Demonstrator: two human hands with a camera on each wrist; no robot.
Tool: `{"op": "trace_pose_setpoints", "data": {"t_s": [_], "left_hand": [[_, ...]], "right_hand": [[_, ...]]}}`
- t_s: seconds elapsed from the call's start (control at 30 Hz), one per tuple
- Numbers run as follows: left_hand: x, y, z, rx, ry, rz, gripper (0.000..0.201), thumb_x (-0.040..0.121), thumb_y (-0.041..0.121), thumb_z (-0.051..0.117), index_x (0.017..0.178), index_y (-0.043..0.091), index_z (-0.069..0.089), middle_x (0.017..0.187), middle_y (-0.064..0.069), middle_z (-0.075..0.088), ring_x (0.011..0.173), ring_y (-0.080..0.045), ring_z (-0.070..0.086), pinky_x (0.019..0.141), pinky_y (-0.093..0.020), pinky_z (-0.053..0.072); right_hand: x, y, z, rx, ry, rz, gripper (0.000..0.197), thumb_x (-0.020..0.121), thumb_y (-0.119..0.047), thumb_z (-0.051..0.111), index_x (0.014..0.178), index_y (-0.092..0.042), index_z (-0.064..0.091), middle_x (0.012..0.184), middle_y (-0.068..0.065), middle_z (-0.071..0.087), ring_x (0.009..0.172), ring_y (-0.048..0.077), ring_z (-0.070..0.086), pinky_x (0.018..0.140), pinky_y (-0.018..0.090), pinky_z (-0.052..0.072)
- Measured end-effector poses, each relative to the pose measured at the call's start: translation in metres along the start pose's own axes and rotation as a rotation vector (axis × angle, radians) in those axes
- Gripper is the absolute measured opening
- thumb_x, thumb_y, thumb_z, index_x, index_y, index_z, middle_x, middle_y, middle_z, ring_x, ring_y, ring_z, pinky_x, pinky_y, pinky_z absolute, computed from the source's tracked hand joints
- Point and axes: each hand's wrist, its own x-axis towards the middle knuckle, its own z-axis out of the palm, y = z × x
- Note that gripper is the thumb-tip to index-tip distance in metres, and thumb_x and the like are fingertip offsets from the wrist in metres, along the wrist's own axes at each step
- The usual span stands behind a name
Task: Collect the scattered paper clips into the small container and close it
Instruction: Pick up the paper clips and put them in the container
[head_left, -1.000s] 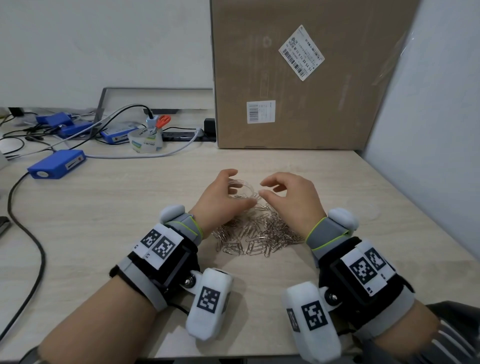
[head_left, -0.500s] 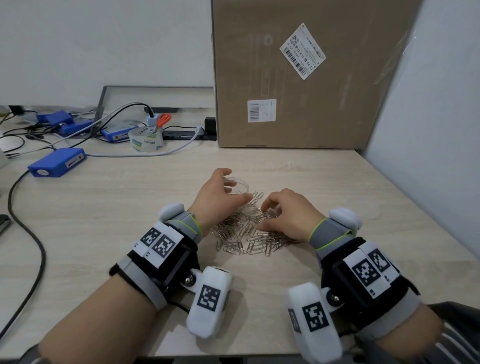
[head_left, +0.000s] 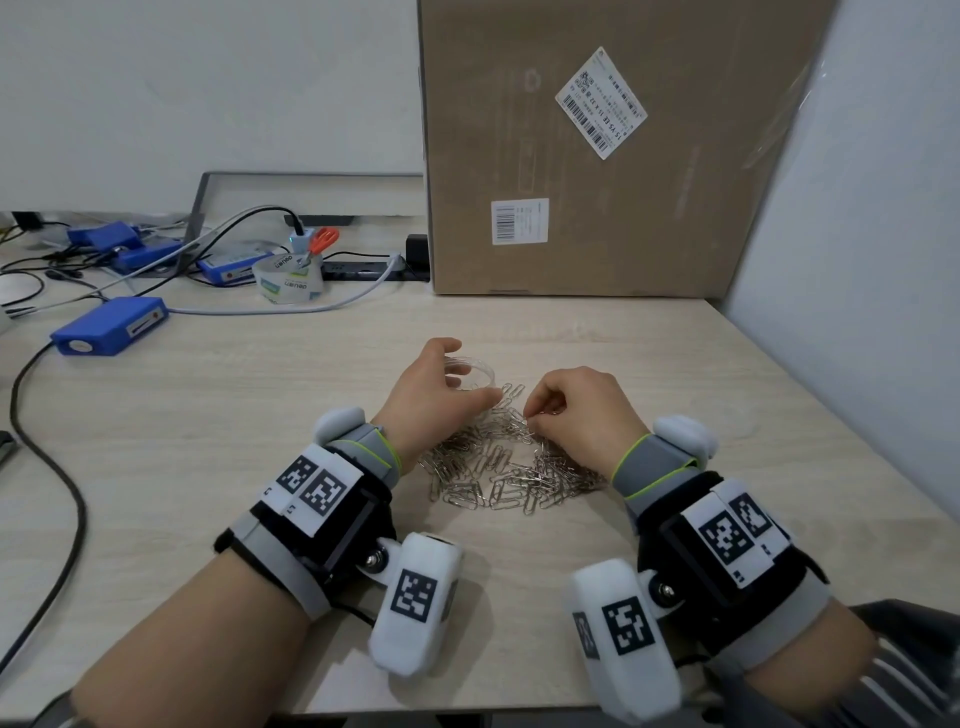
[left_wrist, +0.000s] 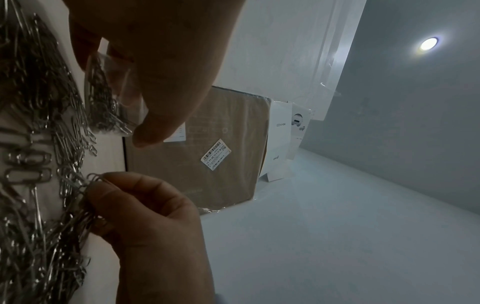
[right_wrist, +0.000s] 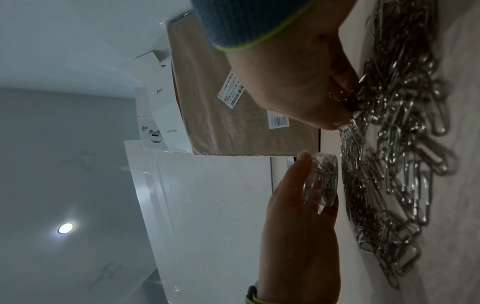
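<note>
Pinching a small bunch of paper clips (head_left: 543, 415), the right hand (head_left: 582, 415) forms the working grip: thumb and curled fingers (left_wrist: 145, 191) are closed on the clips at the far edge of the heap, with the knuckles raised just above the worktop (head_left: 208, 415). Directly beneath and toward the person from that grip lies the main pile of clips (head_left: 509, 467), a loose silver tangle spread flat between the two wrists. Just to the left of the grip, the left hand (head_left: 431, 389) curls its thumb and fingers around the small container (head_left: 475, 371), a clear round cup standing on the worktop at the pile's far left corner; the right wrist view shows some clips already inside it (right_wrist: 324, 176). Whether a lid is anywhere nearby cannot be told. Beyond both hands a large cardboard box (head_left: 597, 156) stands upright at the back of the worktop. Far off to the left sit a roll of tape (head_left: 288, 280), a blue box (head_left: 111, 325) and several cables (head_left: 47, 441).
</note>
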Motion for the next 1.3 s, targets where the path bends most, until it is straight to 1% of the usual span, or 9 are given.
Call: {"op": "trace_pose_setpoints", "data": {"t_s": [0.23, 0.4, 0.63, 0.73, 0.87, 1.0, 1.07, 1.2, 1.3], "left_hand": [[0.001, -0.002, 0.001, 0.004, -0.038, 0.007, 0.074, 0.077, 0.026, 0.078, 0.138, 0.018, 0.037, 0.119, 0.002, 0.057, 0.109, -0.014, 0.054, 0.091, -0.030, 0.048], [-0.009, 0.005, 0.005, -0.012, -0.244, 0.104, 0.078, 0.076, 0.021, 0.079, 0.141, 0.021, 0.035, 0.118, 0.003, 0.059, 0.113, -0.010, 0.055, 0.094, -0.028, 0.050], [-0.011, 0.007, 0.007, -0.038, -0.314, 0.197, 0.065, 0.077, 0.013, 0.077, 0.133, 0.020, 0.043, 0.121, 0.009, 0.061, 0.110, 0.001, 0.058, 0.077, -0.015, 0.047], [-0.010, 0.005, 0.007, -0.050, -0.253, 0.208, 0.063, 0.078, 0.010, 0.075, 0.133, 0.018, 0.044, 0.116, 0.010, 0.061, 0.097, 0.010, 0.059, 0.075, -0.014, 0.049], [-0.005, 0.000, 0.007, -0.046, -0.141, 0.138, 0.074, 0.073, 0.029, 0.077, 0.137, 0.019, 0.041, 0.122, 0.003, 0.060, 0.113, -0.009, 0.057, 0.091, -0.031, 0.053], [0.001, 0.000, 0.001, -0.039, 0.091, 0.061, 0.063, 0.081, 0.028, 0.072, 0.137, 0.020, 0.043, 0.126, -0.001, 0.053, 0.107, -0.014, 0.054, 0.096, -0.038, 0.050], [0.005, -0.002, -0.003, -0.072, 0.196, 0.029, 0.061, 0.082, 0.028, 0.071, 0.135, 0.018, 0.043, 0.129, -0.003, 0.051, 0.103, -0.014, 0.053, 0.096, -0.039, 0.049], [0.008, -0.004, -0.008, -0.114, 0.285, 0.012, 0.058, 0.083, 0.028, 0.069, 0.133, 0.017, 0.044, 0.131, -0.005, 0.050, 0.103, -0.014, 0.051, 0.089, -0.031, 0.047], [0.008, -0.002, -0.007, -0.123, 0.282, 0.021, 0.057, 0.084, 0.026, 0.069, 0.134, 0.015, 0.044, 0.130, -0.004, 0.051, 0.102, -0.013, 0.051, 0.078, -0.023, 0.046]], "right_hand": [[0.005, 0.000, -0.003, 0.236, 0.316, -0.046, 0.012, 0.075, -0.006, 0.070, 0.072, -0.018, 0.068, 0.067, -0.011, 0.061, 0.063, 0.000, 0.055, 0.062, 0.006, 0.041], [-0.001, -0.012, -0.009, 0.500, 0.444, -0.135, 0.009, 0.077, -0.009, 0.070, 0.077, -0.018, 0.068, 0.075, -0.011, 0.068, 0.070, 0.005, 0.063, 0.068, 0.014, 0.051], [-0.005, -0.017, -0.002, 0.574, 0.223, -0.202, 0.012, 0.076, -0.004, 0.071, 0.081, -0.015, 0.070, 0.080, -0.001, 0.070, 0.080, 0.012, 0.068, 0.076, 0.020, 0.054], [-0.007, -0.017, 0.000, 0.515, 0.142, -0.250, 0.009, 0.079, -0.012, 0.070, 0.087, -0.014, 0.072, 0.086, -0.004, 0.072, 0.085, 0.001, 0.065, 0.082, 0.008, 0.045], [-0.005, -0.015, -0.001, 0.439, 0.168, -0.239, 0.011, 0.084, -0.022, 0.065, 0.094, -0.020, 0.071, 0.094, -0.011, 0.070, 0.093, -0.004, 0.059, 0.080, -0.001, 0.035], [-0.003, -0.011, 0.000, 0.365, 0.225, -0.178, 0.009, 0.084, -0.024, 0.064, 0.092, -0.020, 0.067, 0.089, -0.011, 0.067, 0.089, 0.003, 0.061, 0.071, -0.002, 0.036], [-0.002, -0.008, 0.003, 0.285, 0.121, -0.151, 0.018, 0.082, -0.029, 0.067, 0.098, -0.021, 0.065, 0.098, -0.008, 0.067, 0.095, 0.007, 0.059, 0.075, 0.002, 0.037], [-0.001, -0.007, 0.016, -0.028, -0.210, -0.202, 0.055, 0.075, -0.056, 0.065, 0.122, -0.029, 0.054, 0.129, -0.006, 0.056, 0.123, 0.016, 0.047, 0.105, 0.039, 0.036], [-0.003, -0.011, 0.020, -0.140, -0.314, -0.244, 0.067, 0.073, -0.063, 0.062, 0.131, -0.035, 0.044, 0.139, -0.011, 0.046, 0.130, 0.016, 0.035, 0.107, 0.042, 0.027]]}}
